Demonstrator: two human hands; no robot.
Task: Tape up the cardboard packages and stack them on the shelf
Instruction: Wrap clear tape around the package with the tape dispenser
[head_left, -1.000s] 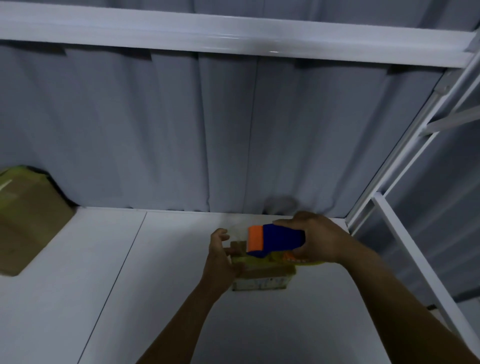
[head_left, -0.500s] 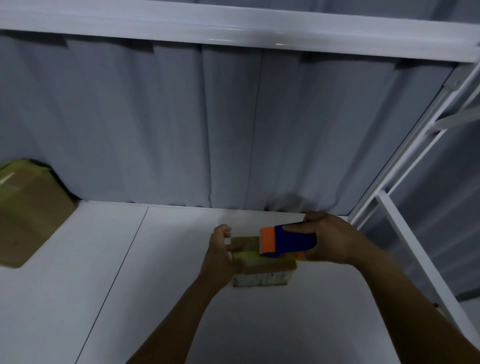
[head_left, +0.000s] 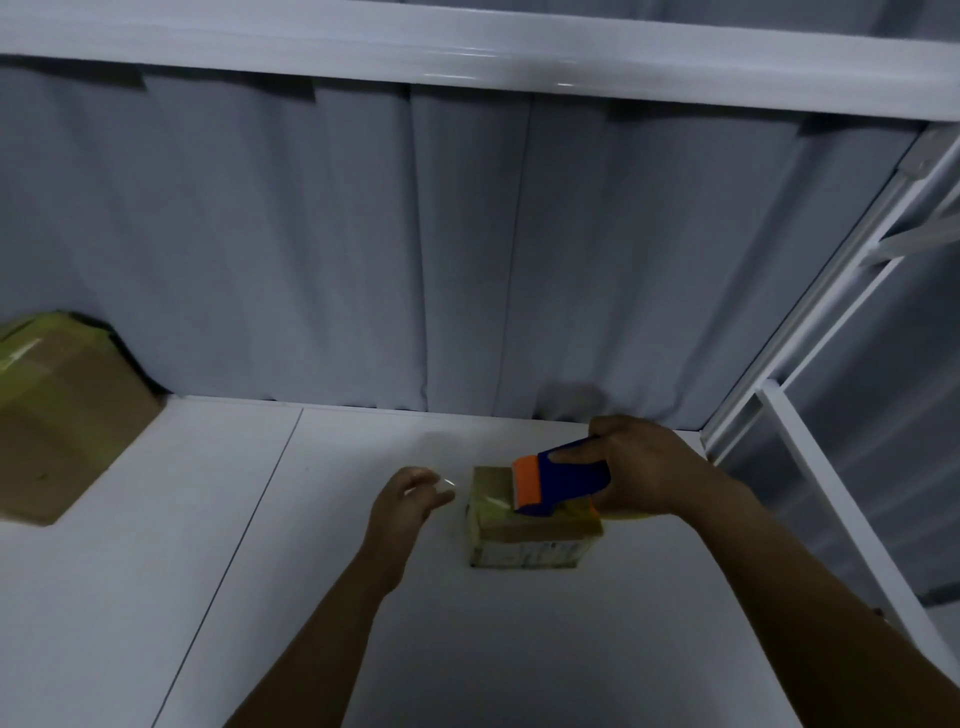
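Before me, the flat white shelf board (head_left: 260, 571) carries a small brown cardboard package (head_left: 535, 535) (yellowish tape on top) and a larger taped cardboard box (head_left: 62, 415) at far left

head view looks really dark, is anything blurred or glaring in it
Head view: dim and bluish overall; a small glare streak on the upper shelf beam; the left hand has smeared fingers, motion blur; the right hand and tape dispenser read sharper; a soft shadow falls on the curtain behind them.
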